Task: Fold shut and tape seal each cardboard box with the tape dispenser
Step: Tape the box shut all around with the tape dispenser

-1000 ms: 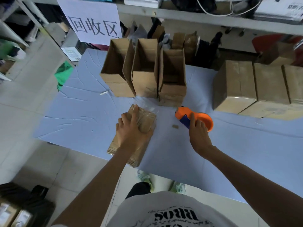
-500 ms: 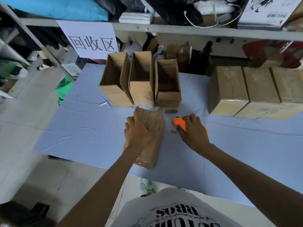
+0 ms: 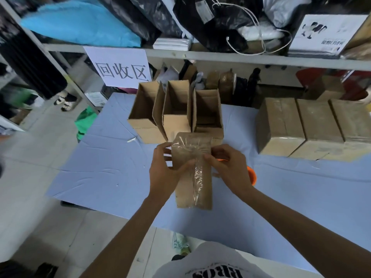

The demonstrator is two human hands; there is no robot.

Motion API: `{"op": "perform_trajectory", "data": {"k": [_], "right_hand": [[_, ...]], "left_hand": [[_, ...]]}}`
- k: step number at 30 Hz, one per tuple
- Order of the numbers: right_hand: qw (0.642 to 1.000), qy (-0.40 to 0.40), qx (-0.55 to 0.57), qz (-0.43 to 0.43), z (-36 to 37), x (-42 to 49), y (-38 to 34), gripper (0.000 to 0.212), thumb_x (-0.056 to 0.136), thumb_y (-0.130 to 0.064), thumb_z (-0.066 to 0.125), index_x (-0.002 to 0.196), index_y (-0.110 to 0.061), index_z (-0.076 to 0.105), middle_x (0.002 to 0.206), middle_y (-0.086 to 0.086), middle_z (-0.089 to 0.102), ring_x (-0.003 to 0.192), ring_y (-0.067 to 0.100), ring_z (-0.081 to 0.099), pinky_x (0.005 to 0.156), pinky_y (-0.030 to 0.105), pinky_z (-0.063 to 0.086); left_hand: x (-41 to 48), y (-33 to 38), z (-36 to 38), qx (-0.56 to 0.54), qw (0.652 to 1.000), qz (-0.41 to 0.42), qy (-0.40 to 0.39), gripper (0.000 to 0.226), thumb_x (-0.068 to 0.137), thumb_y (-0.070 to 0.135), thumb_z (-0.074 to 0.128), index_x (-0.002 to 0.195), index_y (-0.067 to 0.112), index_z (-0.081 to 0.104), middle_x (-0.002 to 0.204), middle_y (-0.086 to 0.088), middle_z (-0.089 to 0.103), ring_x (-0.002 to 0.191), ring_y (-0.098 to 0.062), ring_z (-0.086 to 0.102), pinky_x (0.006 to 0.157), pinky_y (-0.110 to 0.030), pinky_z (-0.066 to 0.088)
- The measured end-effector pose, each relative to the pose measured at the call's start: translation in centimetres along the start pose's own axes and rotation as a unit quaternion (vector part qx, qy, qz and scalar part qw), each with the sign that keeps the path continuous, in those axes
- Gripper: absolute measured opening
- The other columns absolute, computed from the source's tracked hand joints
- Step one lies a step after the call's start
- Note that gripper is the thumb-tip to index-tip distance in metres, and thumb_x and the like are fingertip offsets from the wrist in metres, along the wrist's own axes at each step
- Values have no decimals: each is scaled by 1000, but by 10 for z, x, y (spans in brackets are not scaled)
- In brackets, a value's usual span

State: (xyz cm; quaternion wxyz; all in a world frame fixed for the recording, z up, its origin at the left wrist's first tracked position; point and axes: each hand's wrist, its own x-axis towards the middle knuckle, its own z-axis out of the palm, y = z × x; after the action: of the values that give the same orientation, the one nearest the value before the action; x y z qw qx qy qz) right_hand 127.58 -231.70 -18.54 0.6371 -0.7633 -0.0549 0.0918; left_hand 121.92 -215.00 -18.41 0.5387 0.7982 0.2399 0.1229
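A closed cardboard box [image 3: 193,189] with a strip of clear tape running down its top is lifted in front of me over the blue table [image 3: 104,167]. My left hand [image 3: 166,171] grips its left side, thumb across the taped face. My right hand [image 3: 228,167] grips its right side, thumb on the tape. The orange tape dispenser [image 3: 252,175] lies on the table behind my right hand, mostly hidden. Three open cardboard boxes [image 3: 176,113] stand just beyond the held box.
Three sealed boxes [image 3: 313,125] sit in a row at the table's right. A shelf [image 3: 220,57] with bags, a paper sign [image 3: 122,67] and tape rolls runs behind the table. The table's near edge is close to my body.
My right hand has let go of the tape dispenser and moved left onto the box. Both hands have raised and straightened the box; the dispenser stays on the table.
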Motion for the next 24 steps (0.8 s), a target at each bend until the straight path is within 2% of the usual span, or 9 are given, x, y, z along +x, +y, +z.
{"op": "perform_trajectory", "data": {"k": [3,7,12,15,17,21,24], "right_hand": [[1000,-15,22,-14,1,-7,4,24,76,-17,78,97,-15,66,90,-3,72,85,12,69,76,41,59],[999,-28,-4,-24,4,-16,16,30,73,-18,81,96,-16,61,91,-3,70,86,12,68,76,31,58],[988,-43,-92,-116,0,-14,18,33,75,-41,73,97,-18,63,91,-7,66,86,14,64,75,33,55],[987,-44,-79,-135,-3,-10,16,25,77,-20,77,98,-13,65,90,-6,68,85,12,65,78,32,56],[988,-54,-75,-126,-2,-10,15,25,77,-12,77,99,-12,65,90,-6,69,86,10,66,78,30,56],[989,-56,-74,-118,7,-14,16,29,74,-11,80,99,-15,65,90,-7,69,86,8,66,78,29,56],[988,-40,-82,-126,7,-14,16,29,74,-12,79,97,-18,63,88,-9,67,85,9,65,76,27,55]], "left_hand": [[-4,-7,-13,-29,1000,5,-11,59,63,35,87,111,34,53,100,14,62,88,-2,61,63,-16,53],[-8,-16,-22,-26,999,5,-26,53,63,34,87,106,36,56,97,13,62,86,-4,61,63,-19,54],[-3,-15,-26,-9,999,2,-44,50,64,43,82,104,41,54,92,14,62,81,-2,60,61,-12,50],[3,-12,-25,-5,998,-10,-55,47,65,48,77,105,41,53,88,11,60,78,-11,61,58,-8,47],[5,-12,-23,-17,998,-17,-60,48,62,51,76,103,39,54,93,8,57,83,-11,60,61,-9,49],[3,-17,-21,-65,997,-8,-40,45,68,34,84,103,38,55,110,14,51,94,6,57,67,-11,50],[2,-20,-21,-97,994,-3,-43,46,70,32,82,108,34,56,108,17,58,97,1,60,71,-15,53]]}}
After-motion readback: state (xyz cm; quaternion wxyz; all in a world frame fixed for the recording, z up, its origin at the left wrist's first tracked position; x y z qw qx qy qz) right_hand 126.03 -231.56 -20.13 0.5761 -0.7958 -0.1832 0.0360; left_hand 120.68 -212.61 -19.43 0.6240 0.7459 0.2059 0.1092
